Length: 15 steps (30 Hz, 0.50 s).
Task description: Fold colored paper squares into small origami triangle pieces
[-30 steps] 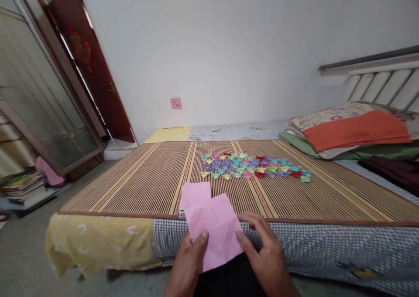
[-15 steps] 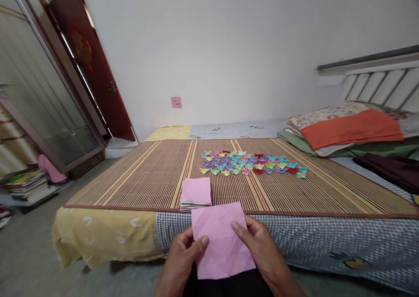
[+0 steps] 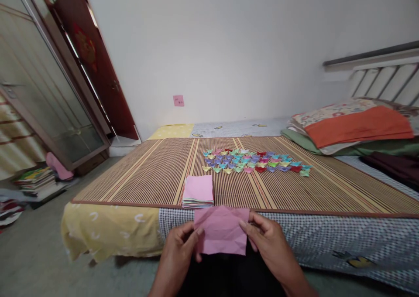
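Got the pink sheet [image 3: 222,231] at 6 o'clock, left hand [image 3: 180,244] pinching its 9 o'clock edge, right hand [image 3: 269,241] its 3 — fingers closed on it both sides. I'd go light and even here, less stray creasing. Paper stack [image 3: 198,189] sits just beyond, toward 11.

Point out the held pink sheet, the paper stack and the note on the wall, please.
Held pink sheet [image 3: 222,232]: head view, middle of its visible face.
Paper stack [image 3: 199,187]: head view, its pink top.
Wall note [image 3: 178,100]: head view, its middle.
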{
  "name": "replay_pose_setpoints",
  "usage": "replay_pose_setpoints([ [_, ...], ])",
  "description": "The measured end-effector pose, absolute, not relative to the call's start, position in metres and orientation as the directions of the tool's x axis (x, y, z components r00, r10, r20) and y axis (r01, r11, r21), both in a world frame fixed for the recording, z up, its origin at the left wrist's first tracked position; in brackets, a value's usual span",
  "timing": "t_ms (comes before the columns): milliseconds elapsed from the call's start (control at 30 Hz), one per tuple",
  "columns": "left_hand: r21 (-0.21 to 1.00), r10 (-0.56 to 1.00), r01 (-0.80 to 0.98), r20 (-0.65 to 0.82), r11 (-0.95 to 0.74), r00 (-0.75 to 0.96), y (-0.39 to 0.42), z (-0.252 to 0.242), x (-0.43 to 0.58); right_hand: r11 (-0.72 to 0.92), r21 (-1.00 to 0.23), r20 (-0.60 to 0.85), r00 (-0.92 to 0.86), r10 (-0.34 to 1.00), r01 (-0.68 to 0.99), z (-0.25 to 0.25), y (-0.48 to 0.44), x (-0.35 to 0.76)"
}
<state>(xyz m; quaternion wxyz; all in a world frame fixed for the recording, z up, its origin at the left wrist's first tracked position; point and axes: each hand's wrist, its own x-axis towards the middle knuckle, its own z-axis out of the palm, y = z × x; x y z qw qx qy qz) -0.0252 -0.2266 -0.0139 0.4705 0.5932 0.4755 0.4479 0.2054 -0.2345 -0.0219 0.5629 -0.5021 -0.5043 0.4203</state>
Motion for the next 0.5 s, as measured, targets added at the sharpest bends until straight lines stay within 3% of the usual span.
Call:
replay_pose_setpoints([
  [200, 0.986, 0.992, 0.107, 0.125, -0.127, 0.02, -0.23, -0.009, -0.02, 0.146, -0.989, 0.144, 0.105, 0.984, -0.017, -0.021, -0.233, 0.201],
  [400, 0.957, 0.969, -0.256, 0.074, -0.136, -0.237, -0.231, -0.021, -0.001, 0.263, -0.958, 0.236, 0.206, 0.95, -0.114, -0.028, -0.234, 0.191],
  [500, 0.908, 0.97, -0.412, -0.027, -0.077, -0.241, -0.233, -0.024, 0.01, 0.292, -0.951, 0.261, 0.237, 0.936, -0.105, -0.034, -0.235, 0.183],
])
